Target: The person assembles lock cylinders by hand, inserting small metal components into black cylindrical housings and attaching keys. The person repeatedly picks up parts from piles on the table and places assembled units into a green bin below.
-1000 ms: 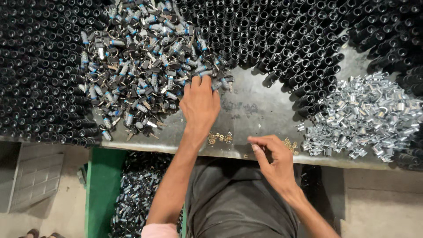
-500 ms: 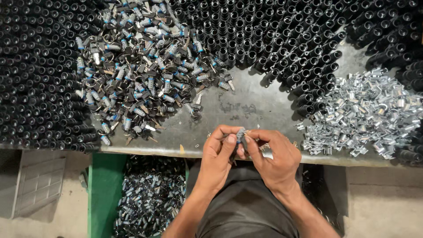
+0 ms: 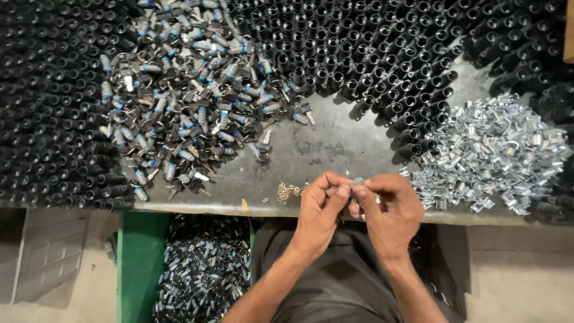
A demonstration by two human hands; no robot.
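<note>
Two hands meet at the table's (image 3: 335,149) front edge — the left hand (image 3: 320,209) and right hand (image 3: 388,212) both pinch one small grey metal part (image 3: 357,180), fingertips closed tight on it. It may be a tiny lock piece. Two loose heaps lie nearby — blue-and-black lock pieces (image 3: 191,101) and shiny clips (image 3: 496,149).

Small part (image 3: 357,180): pinched between both hands' fingertips, mostly covered, kind unclear.
Black tubes (image 3: 54,107): rows run off the tabletop's far and left edges.
Green bin (image 3: 139,263): cut off at the bottom.
Brass bits (image 3: 288,191): near the tabletop's front edge, too small to tell.
</note>
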